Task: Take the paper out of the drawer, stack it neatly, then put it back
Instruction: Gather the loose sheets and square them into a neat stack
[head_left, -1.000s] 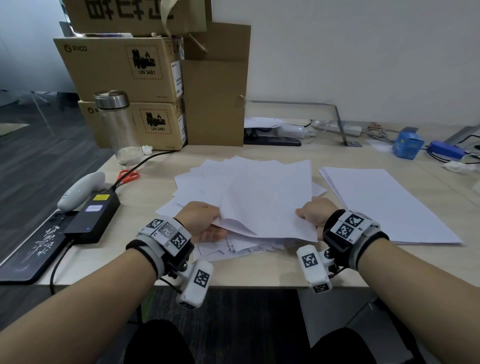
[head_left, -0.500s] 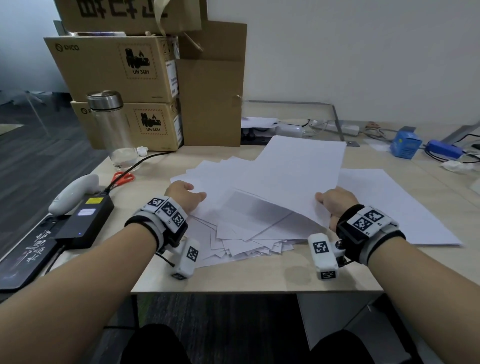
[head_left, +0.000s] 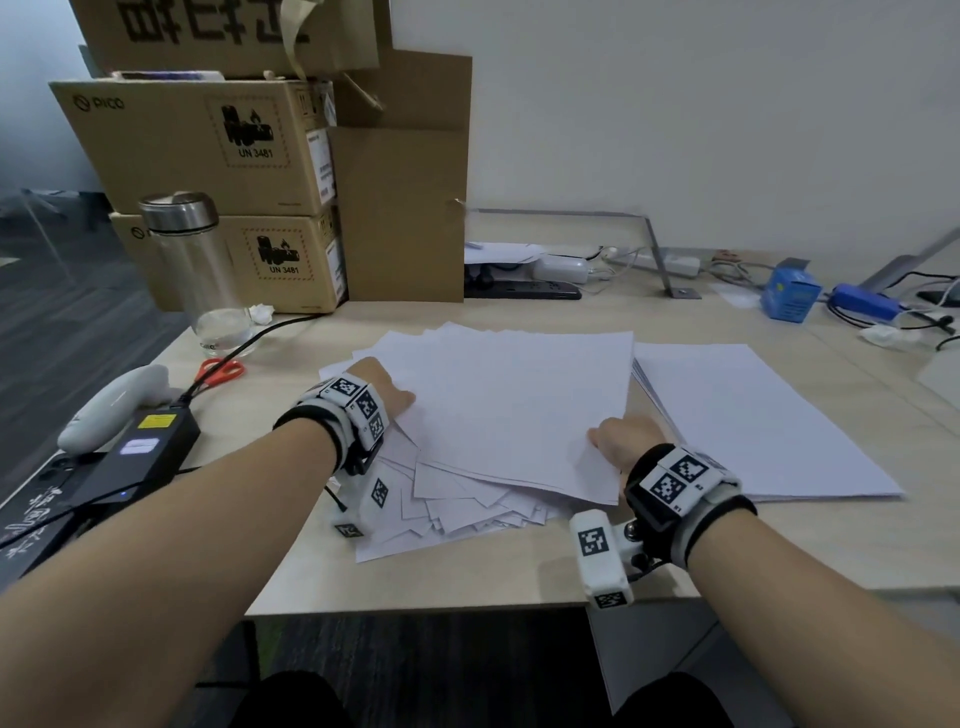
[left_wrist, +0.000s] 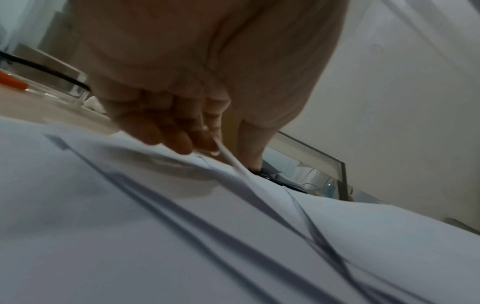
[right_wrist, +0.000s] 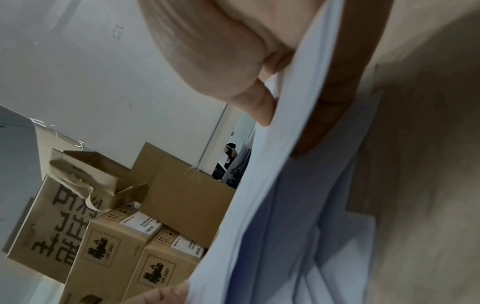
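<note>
A loose, fanned pile of white paper (head_left: 467, 499) lies in the middle of the table (head_left: 467, 582). One or a few top sheets (head_left: 519, 405) sit a little above it, held at both sides. My left hand (head_left: 389, 397) pinches the left edge; in the left wrist view its curled fingers (left_wrist: 182, 142) and thumb close on the paper (left_wrist: 233, 164). My right hand (head_left: 613, 441) pinches the near right corner, thumb (right_wrist: 262, 107) on top of the sheet (right_wrist: 285, 164) and fingers beneath. A squared stack of paper (head_left: 753, 415) lies to the right. No drawer is in view.
Cardboard boxes (head_left: 208, 156) stand at the back left, with a clear bottle (head_left: 192, 260) in front. Orange scissors (head_left: 221, 370), a white controller (head_left: 114, 400) and a black power adapter (head_left: 150, 447) lie at the left. A blue box (head_left: 789, 296) and cables sit at the back right.
The sheet that my right hand had raised toward the right now lies lower and flatter over the pile. My left hand has shifted right and pinches its left edge.
</note>
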